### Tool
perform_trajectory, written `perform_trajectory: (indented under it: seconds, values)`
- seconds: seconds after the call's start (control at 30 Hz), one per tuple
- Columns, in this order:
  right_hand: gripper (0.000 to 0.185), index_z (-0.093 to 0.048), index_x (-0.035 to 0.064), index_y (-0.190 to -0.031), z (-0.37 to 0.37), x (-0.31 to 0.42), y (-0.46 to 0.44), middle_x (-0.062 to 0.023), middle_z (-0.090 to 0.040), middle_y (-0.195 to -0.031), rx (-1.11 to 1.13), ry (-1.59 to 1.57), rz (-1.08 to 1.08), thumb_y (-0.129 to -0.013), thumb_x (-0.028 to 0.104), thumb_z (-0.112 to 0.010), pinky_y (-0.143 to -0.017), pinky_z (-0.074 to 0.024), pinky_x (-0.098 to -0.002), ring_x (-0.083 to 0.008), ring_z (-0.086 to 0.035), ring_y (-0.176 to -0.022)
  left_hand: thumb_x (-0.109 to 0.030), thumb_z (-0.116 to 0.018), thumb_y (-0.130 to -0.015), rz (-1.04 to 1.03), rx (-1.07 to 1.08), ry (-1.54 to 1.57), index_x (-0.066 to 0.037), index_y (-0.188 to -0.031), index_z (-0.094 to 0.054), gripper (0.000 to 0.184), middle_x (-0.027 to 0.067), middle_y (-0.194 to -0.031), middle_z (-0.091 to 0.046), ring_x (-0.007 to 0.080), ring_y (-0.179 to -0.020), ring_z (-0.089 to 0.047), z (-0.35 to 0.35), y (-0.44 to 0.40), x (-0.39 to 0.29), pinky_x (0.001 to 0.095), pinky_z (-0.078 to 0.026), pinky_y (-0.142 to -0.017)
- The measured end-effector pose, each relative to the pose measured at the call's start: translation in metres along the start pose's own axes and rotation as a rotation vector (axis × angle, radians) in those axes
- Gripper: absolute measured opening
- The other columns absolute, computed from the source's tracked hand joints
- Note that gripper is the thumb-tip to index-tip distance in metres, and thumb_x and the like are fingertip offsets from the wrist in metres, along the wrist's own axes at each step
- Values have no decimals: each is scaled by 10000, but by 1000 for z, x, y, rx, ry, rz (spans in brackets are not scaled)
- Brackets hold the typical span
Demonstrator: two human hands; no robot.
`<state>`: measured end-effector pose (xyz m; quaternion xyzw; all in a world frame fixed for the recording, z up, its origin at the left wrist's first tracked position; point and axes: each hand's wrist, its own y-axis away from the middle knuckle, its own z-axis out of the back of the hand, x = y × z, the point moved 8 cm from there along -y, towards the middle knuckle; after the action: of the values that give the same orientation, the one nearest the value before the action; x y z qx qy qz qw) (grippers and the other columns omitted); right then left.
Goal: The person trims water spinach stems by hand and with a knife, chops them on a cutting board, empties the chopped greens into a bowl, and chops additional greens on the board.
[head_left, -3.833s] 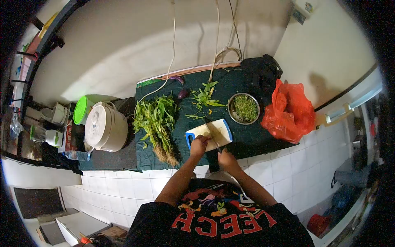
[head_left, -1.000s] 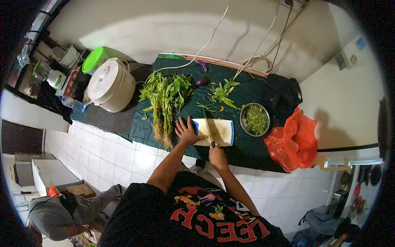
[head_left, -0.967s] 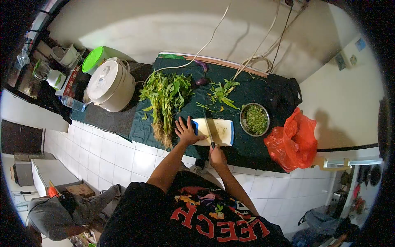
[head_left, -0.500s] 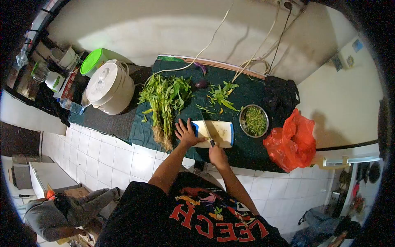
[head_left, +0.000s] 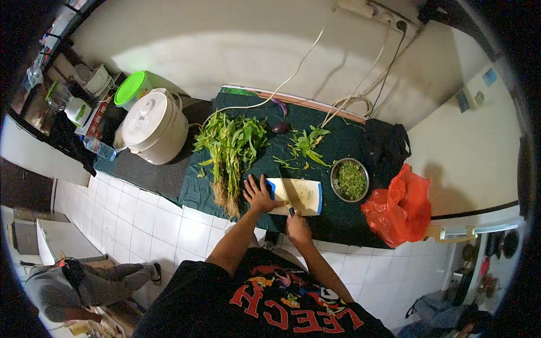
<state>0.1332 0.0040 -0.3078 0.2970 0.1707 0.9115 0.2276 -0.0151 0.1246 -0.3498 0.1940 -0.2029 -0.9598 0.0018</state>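
My right hand is wrapped round the dark handle of a knife. Its blade lies across a white cutting board with blue ends, pointing away from me. My left hand rests flat over the board's left end, fingers spread, with the thumb reaching towards the blade. Something small and brownish shows by that thumb, too small to name. Left of the board lies a big bunch of leafy greens with roots on. Beyond the board are loose leaves and stems. A metal bowl of chopped greens stands to the right.
A red plastic bag sits at the table's right end, near a black bag. Purple eggplants lie towards the wall. A white rice cooker and green-lidded tub stand left. Another person is at lower left.
The whole view has shifted, so the table appears slightly lower. Both hands keep nearly the same place on the board and knife. The other person's pose differs slightly.
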Motion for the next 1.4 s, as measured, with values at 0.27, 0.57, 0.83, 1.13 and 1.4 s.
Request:
perform_trajectory:
  seconds: [0.27,0.57,0.83,1.13,1.4]
  values:
    - [359,-450,-74,-1101,10,15,-1,-349,-619,-918,105,-6,28,-980,264,-445,-724,-515,-544,-488,-632,-862,-762,-781,-463,-22,-41,14,-194,-1533,27,1456,248,-1545,199,492,-1413,150,-3,-3,0,685,-24,-1067]
    - [365,-469,-79,-1046,9,14,0,-321,-637,-810,3,-39,164,-967,277,-465,-685,-520,-534,-475,-642,-794,-768,-772,-479,4,21,-23,-188,-1528,78,1469,237,-1531,259,469,-1412,192,-4,-1,0,667,4,-1079]
    - [433,-482,-94,-1124,-8,-7,-7,-331,-633,-917,1,-97,55,-967,309,-453,-785,-491,-549,-489,-623,-874,-729,-792,-511,49,100,-25,-194,-1519,130,1467,239,-1517,294,466,-1407,216,-8,0,2,661,15,-1083]
    - [404,-490,-67,-1044,49,-14,59,-323,-629,-843,-179,18,167,-967,328,-456,-738,-501,-554,-493,-622,-825,-460,-850,-601,-61,26,-65,-236,-1501,-187,1140,322,-1522,117,523,-1407,56,7,-19,0,707,-103,-1044]
    - [433,-453,-66,-1077,43,-24,92,-316,-634,-816,90,138,78,-989,357,-425,-698,-521,-546,-464,-645,-778,-119,-596,-820,-443,-162,42,-136,-969,-720,195,97,-1057,-636,312,-984,-627,64,-41,-77,487,-486,-845]
